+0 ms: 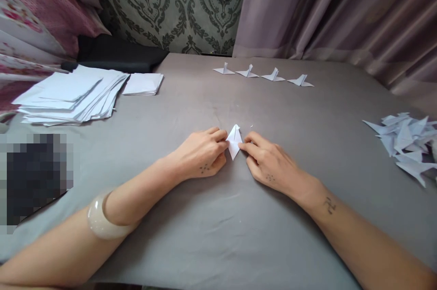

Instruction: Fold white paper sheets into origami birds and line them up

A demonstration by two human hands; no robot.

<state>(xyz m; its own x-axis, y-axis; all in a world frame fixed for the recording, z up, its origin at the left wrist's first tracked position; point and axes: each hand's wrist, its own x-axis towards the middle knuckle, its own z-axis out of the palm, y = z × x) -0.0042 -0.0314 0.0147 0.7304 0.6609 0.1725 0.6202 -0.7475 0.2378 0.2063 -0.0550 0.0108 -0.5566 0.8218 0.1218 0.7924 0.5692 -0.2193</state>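
A small white piece of folded paper (234, 143), roughly diamond-shaped with a crease down its upper half, lies at the middle of the grey-covered table. My left hand (209, 152) has its fingers curled, thumb and forefinger pressed at the paper's left edge. From the other side, my right hand (269, 158) pinches the right edge with its fingertips. The left palm and some fingers of both hands are hidden from above.
Several folded paper birds (273, 75) stand in a row at the back. A heap of folded paper figures (406, 137) lies far right. On the left are a large paper stack (71, 96), a smaller stack (142, 84) and black cloth (119, 51). Curtains (307, 7) hang behind.
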